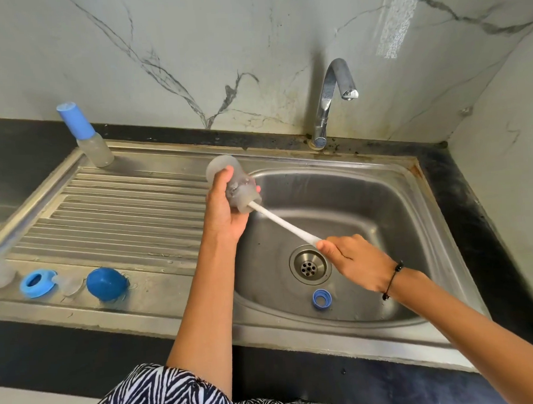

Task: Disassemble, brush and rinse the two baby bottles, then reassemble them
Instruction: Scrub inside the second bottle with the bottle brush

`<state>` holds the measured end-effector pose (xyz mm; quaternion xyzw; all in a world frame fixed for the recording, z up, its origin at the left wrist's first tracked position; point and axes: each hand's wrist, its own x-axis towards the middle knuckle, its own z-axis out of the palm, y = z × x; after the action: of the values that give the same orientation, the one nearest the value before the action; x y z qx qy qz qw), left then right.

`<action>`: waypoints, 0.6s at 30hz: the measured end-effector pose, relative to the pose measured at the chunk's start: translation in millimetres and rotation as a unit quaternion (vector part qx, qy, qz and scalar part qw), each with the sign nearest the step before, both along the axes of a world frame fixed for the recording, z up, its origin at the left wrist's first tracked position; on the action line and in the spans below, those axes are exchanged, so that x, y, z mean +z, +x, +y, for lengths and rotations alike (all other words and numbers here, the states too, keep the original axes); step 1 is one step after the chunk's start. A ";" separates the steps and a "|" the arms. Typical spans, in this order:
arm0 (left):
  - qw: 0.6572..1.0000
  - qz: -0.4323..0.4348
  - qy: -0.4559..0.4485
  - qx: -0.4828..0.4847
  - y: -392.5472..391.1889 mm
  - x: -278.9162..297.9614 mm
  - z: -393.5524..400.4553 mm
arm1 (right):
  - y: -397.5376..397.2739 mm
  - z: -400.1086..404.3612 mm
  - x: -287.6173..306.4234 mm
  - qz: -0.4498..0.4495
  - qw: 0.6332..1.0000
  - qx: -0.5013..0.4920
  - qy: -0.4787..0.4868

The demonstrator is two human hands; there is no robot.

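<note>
A: Where's the bottle (228, 185)?
B: Tilted over the sink's (366, 197) left edge, the left hand (226, 212) curled round its middle, mouth toward the basin.
A: And the brush (283, 222)?
B: Its white handle runs out of the mouth down to the right hand (356, 262), whose grip is clamped on the end, above the drain (310, 264).
A: Anything else?
B: A blue ring (322, 299) lies in the basin; a capped bottle (86, 135) stands on the drainboard.

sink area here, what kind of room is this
Most likely a home kitchen: a steel sink with a ribbed drainboard, a tap against a marble-look wall, and a dark counter.
</note>
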<state>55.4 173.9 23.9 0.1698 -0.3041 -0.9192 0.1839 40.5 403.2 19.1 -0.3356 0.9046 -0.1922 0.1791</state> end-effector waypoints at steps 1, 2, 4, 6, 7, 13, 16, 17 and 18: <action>1.000 -0.029 -0.004 0.009 -0.9 -3.8 0.5 | 1.1 0.2 2.6 0.031 0.999 -0.005 0.035; 0.999 -0.048 -0.007 0.017 -1.2 -6.8 1.2 | 1.3 -0.1 5.4 0.075 0.994 -0.017 0.078; 0.998 -0.059 0.000 0.028 -2.8 -12.2 2.2 | 1.1 -2.3 11.1 0.174 0.973 -0.033 0.146; 0.997 -0.075 -0.016 0.023 -3.2 -12.0 1.9 | 3.4 -5.2 12.1 0.226 0.958 -0.037 0.172; 0.996 -0.077 -0.024 0.025 -2.9 -9.5 2.3 | 5.4 -7.0 10.1 0.227 0.958 -0.040 0.173; 0.997 0.039 0.069 -0.012 3.2 -5.4 -11.1 | 13.8 -11.5 -7.1 -0.020 0.997 -0.076 -0.009; 0.996 0.059 0.053 -0.034 7.3 -3.2 -7.8 | 12.4 -10.0 -0.3 -0.046 0.995 -0.064 -0.061; 0.997 0.055 0.033 -0.038 7.6 -2.7 -4.6 | 12.1 -10.1 2.3 -0.044 0.996 -0.054 -0.060; 0.998 0.043 0.024 -0.033 7.4 -1.4 -1.1 | 11.2 -9.7 3.1 -0.035 0.997 -0.043 -0.047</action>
<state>62.8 172.8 22.6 0.1241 -0.2789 -0.9384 0.1619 51.8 393.5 22.2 -0.2973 0.9014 -0.2539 0.1858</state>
